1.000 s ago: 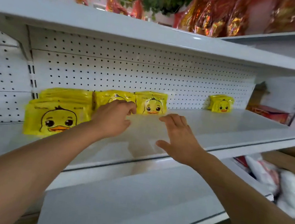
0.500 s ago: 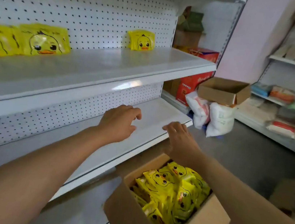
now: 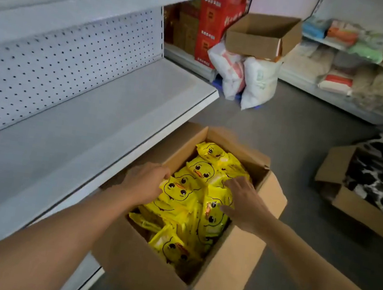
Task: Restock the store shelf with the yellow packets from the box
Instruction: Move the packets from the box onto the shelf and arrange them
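Grey shop floor below me, white metal shelf (image 3: 74, 113) to the left. My left hand (image 3: 145, 182) and right hand (image 3: 246, 201) reach into the open cardboard box (image 3: 138, 267) at the shelf's foot, fingers loosely curved on the yellow duck packets (image 3: 194, 189) — whether either grips one, I cannot tell. Nothing blocks the lift; white sacks (image 3: 246, 78) and another carton (image 3: 361, 205) stand well apart.

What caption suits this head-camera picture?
Both hands, left and right, reach into a cardboard box of yellow packets.
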